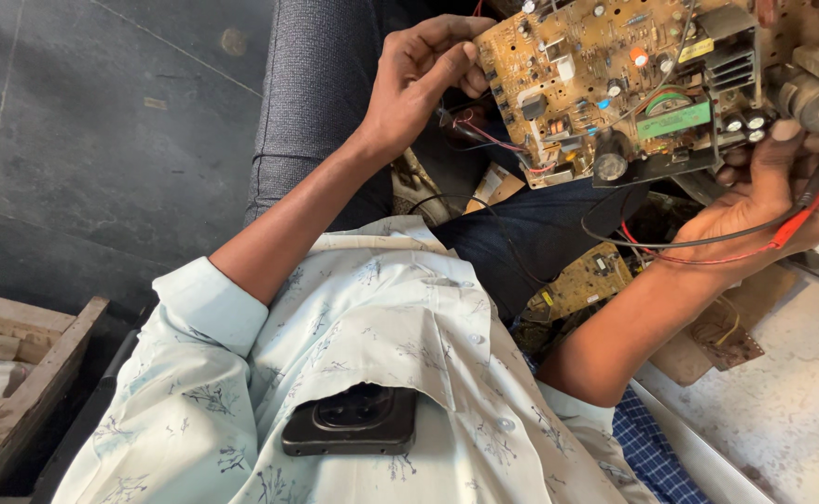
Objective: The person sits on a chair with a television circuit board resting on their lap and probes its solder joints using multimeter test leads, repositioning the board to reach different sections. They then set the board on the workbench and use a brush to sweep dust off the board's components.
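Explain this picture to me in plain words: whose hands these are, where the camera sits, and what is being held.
The camera is worn on a person's head and looks down their own body. Their left hand grips the left edge of a tan circuit board crowded with small parts. Their right hand supports its right side and also holds red and black probe leads. A dark phone sits in the pocket of the pale patterned shirt. Another circuit board lies below, by the knees.
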`<move>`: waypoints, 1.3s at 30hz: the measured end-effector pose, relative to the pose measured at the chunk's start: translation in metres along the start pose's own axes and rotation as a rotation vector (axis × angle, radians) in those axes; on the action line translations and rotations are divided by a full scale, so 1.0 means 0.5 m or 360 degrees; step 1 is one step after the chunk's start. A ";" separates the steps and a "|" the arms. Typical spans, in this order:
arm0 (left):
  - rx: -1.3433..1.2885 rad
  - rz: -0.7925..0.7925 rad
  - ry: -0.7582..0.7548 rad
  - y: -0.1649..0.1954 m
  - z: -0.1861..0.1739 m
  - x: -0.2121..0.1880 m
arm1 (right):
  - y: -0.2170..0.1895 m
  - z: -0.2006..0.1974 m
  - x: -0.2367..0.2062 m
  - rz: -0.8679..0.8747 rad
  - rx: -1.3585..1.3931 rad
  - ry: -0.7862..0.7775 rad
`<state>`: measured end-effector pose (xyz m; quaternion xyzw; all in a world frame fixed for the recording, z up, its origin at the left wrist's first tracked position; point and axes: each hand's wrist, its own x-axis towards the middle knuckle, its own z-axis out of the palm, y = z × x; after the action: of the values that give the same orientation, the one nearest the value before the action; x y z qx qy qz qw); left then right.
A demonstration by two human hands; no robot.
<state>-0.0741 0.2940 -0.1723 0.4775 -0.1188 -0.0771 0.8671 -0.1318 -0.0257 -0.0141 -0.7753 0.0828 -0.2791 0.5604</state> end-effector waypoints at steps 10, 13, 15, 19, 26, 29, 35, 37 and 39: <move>0.0079 0.0015 0.0000 0.005 0.005 0.002 | -0.008 0.005 0.001 0.0073 0.0004 0.0053; 0.0103 0.0015 -0.0011 0.005 0.005 0.002 | -0.011 0.009 0.001 0.0020 -0.0009 0.0034; 0.0079 0.0006 -0.0017 0.004 0.005 0.001 | -0.011 0.010 0.002 0.0039 -0.0036 0.0062; -0.0046 -0.0041 -0.0037 0.006 0.000 -0.003 | -0.007 0.007 0.002 0.0074 -0.0010 0.0094; -0.0035 -0.0021 -0.0069 0.006 -0.001 -0.005 | 0.002 0.000 -0.002 0.0002 0.0047 0.0049; -0.0154 -0.0067 -0.0055 0.006 0.001 -0.005 | 0.004 0.002 -0.001 0.0036 0.0031 0.0087; -0.0056 -0.0018 -0.0072 0.007 -0.004 -0.001 | 0.001 0.002 -0.001 0.0044 0.0010 0.0053; 0.0007 -0.0027 -0.0044 0.007 -0.002 0.001 | 0.001 0.002 -0.002 0.0037 -0.0004 0.0062; 0.0049 -0.0029 -0.0015 0.007 0.002 0.003 | 0.000 0.002 -0.002 0.0029 -0.0007 0.0072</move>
<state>-0.0728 0.2948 -0.1688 0.4914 -0.1196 -0.0855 0.8584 -0.1322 -0.0243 -0.0147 -0.7692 0.1031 -0.2915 0.5593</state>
